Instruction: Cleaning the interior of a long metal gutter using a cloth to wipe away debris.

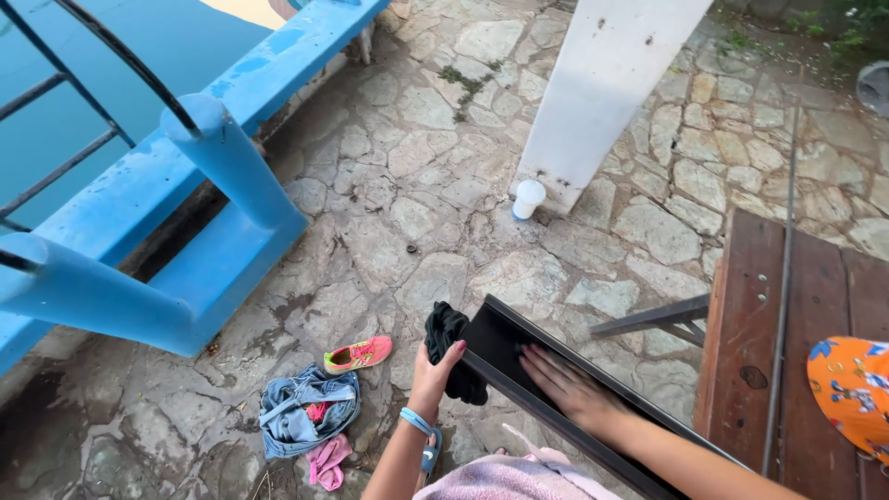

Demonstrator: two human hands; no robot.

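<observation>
At the rail's (556, 384) ten-o'clock end my left hand (433, 372) pinched a black cloth (446, 335); my right hand (569, 384) lay flat, fingers spread, inside it, its length running toward four o'clock.

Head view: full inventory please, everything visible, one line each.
black cloth: 1, black, bunched at the near end of the metal channel
metal channel: 1, black, long, slanting across the lower middle
wooden table: 1, dark brown, right edge
orange cloth: 1, orange with blue print, on the table
denim garment: 1, blue, heaped on the paving lower left
pink cloth: 1, beside the denim
shoe: 1, pink and green, on the paving
white cup: 1, at the pillar foot
white pillar: 1, upper middle
blue railing: 1, left
left hand: grips the black cloth, blue wristband
right hand: flat inside the channel
</observation>
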